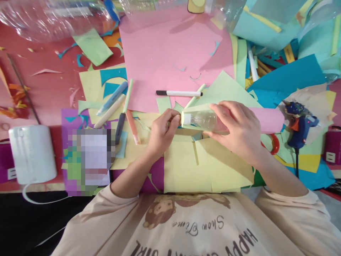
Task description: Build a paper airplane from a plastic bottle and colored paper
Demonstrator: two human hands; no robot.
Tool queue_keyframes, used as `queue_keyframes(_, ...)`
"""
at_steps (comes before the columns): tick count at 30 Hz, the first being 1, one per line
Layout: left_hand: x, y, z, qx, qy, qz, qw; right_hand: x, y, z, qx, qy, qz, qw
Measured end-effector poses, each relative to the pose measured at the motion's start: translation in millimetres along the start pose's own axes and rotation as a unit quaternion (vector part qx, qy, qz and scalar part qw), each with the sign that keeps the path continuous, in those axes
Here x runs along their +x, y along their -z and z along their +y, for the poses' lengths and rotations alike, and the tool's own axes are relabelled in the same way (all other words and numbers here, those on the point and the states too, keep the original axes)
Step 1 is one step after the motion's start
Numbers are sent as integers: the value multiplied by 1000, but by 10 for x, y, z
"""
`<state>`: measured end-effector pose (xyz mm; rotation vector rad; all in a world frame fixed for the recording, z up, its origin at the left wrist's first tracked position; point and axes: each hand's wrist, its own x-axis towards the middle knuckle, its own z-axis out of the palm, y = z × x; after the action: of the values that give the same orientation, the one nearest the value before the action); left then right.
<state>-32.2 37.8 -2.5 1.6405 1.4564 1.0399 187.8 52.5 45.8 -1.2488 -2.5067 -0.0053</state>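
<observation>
My right hand (238,129) is wrapped round a small clear plastic bottle (201,120) lying sideways, its white neck pointing left. A strip of pale green paper (195,108) lies along the bottle's top and neck. My left hand (163,128) has its fingers pinched together at the bottle's neck, on the edge of that green paper. Both hands hover over yellow paper sheets (186,167) at the table's near edge.
A large pink sheet (170,53) with a black-capped white marker (178,93) lies beyond the hands. Several pastel markers (114,103) lie left. A blue glue gun (299,124) and a pink paper roll (269,119) sit right, a white roll (32,153) far left, and clear bottles (53,17) at the back.
</observation>
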Motion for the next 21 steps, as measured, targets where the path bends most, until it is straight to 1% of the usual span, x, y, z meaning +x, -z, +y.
queue_keyframes(4, 8, 10, 19, -15, 22, -13, 1000, -6, -12, 2, 4, 0, 0, 1000)
queue_keyframes(8, 32, 27, 30, -90, 68, -24, 993, -10, -15, 4, 7, -4, -1, 1000)
queue_keyframes(11, 44, 40, 7, -184, 114, -47, 975, -11, -5, 4, 14, -4, 0, 1000)
queue_keyframes(15, 40, 53, -26, -306, 169, -77, 934, -14, 17, 4, 28, 1, 10, 1000)
queue_keyframes(18, 28, 53, -23, -349, 171, -89, 917, -17, 30, 3, 35, 2, 16, 999)
queue_keyframes(21, 15, 46, -13, -360, 156, -86, 916, -20, 37, -2, 39, 9, 25, 999)
